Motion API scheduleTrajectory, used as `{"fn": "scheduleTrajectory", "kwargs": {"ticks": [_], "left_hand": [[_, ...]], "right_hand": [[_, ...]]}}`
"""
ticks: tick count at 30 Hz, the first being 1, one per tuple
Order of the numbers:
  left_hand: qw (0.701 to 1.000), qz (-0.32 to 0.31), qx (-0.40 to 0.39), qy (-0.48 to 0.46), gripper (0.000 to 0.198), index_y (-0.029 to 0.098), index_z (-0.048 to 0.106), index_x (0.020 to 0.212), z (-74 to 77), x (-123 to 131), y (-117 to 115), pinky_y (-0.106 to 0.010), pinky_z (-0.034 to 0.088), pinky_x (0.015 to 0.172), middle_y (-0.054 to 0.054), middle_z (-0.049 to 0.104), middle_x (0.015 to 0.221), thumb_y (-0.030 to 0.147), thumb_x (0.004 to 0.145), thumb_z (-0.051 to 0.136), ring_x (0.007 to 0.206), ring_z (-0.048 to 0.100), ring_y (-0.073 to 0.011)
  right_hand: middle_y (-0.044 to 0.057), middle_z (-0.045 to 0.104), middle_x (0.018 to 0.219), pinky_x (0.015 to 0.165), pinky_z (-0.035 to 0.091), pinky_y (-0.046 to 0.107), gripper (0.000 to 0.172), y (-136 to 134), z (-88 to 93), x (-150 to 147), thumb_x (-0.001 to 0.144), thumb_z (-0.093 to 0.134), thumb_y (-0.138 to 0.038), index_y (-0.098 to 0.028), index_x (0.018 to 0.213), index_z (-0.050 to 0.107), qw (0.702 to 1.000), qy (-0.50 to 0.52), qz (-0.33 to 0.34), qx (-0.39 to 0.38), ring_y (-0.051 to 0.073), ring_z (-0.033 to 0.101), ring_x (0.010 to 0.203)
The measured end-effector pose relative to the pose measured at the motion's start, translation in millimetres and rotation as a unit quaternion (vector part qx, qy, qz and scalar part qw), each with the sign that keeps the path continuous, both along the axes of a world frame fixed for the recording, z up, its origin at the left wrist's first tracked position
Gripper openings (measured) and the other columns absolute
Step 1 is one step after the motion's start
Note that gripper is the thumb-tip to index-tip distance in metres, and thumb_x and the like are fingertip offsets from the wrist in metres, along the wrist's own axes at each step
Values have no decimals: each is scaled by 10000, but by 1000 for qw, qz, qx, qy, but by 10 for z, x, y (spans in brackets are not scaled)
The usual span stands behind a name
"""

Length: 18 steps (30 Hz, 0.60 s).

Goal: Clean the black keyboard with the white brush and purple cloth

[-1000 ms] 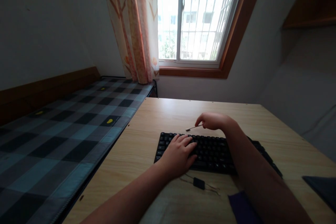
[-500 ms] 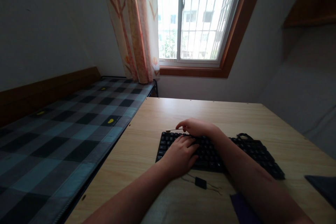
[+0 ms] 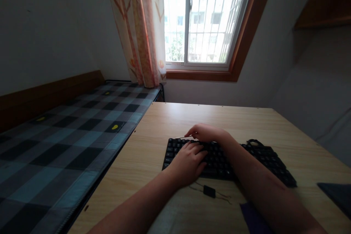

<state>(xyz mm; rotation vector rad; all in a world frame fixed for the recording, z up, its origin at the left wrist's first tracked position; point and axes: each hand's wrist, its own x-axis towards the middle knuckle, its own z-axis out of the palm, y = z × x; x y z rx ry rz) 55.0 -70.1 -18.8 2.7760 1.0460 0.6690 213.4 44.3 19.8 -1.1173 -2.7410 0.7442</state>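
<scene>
A black keyboard [image 3: 170, 150] lies across the wooden table, partly covered by my arms. My left hand [image 3: 190, 161] rests flat on its left half, fingers spread over the keys. Above it, at the keyboard's back edge, my right hand [image 3: 206, 132] is closed around a slim, pale toothbrush [image 3: 181, 138]. The toothbrush points left along the top row of keys; its handle is mostly hidden in my fingers. In front of the keyboard sits a small black rectangular piece [image 3: 209, 191] with thin cords at both ends.
A dark purple flat item [image 3: 252, 217] lies under my right forearm. Another dark flat object [image 3: 334, 195] is at the table's right edge. A black cable loop [image 3: 255, 142] is behind the keyboard. Left of the table [image 3: 142, 161] stands a bed with a checked cover [image 3: 90, 124].
The toothbrush has turned slightly in my right fingers, so its bristles no longer show as clearly. My left hand stays in place on the keyboard.
</scene>
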Motion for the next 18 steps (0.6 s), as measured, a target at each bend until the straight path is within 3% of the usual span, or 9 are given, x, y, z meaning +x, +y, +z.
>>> {"fn": "scheduleTrajectory", "kwargs": {"ticks": [18], "left_hand": [[1000,-2,-18,0,349,193,615,1287,-25,-7,4,-552,369,1151,-112,629,1363,280,953,566,1321,531,-299]], "right_hand": [[71,783,906,672,450,234,489,99,283,502,784,540,-74,-208,1195,767,986,-134,-71,-71,181,669,801]]}}
